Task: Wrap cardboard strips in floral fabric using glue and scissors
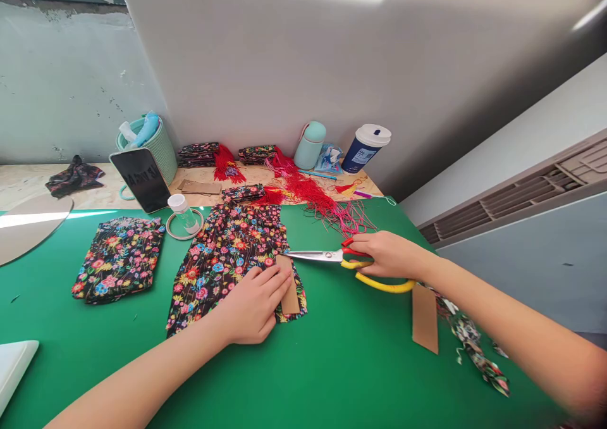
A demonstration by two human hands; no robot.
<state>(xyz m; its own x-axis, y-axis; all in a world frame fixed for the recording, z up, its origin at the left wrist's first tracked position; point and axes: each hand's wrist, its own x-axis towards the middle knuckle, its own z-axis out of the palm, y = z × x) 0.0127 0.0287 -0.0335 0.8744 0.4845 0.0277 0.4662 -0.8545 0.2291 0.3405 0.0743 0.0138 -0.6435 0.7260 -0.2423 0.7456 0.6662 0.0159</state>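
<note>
Looks like the lining-up-a-cut step: right grip (386, 255) wrapped round the scissors (313, 255), left grip (255, 304) laid flat on cardboard strip (291, 302) over floral fabric (206, 280) stretching toward the surface's (346, 359) far edge, so snipping next would need that strip steady.

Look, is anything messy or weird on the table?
Yes: red and pink threads sprawl in a loose tangle beyond the scissors, spilling onto the green surface. They look messy compared with the folded floral bundles.

letters on the phone (140, 179) and the label (364, 156) of the cup (366, 142) are illegible.
</note>
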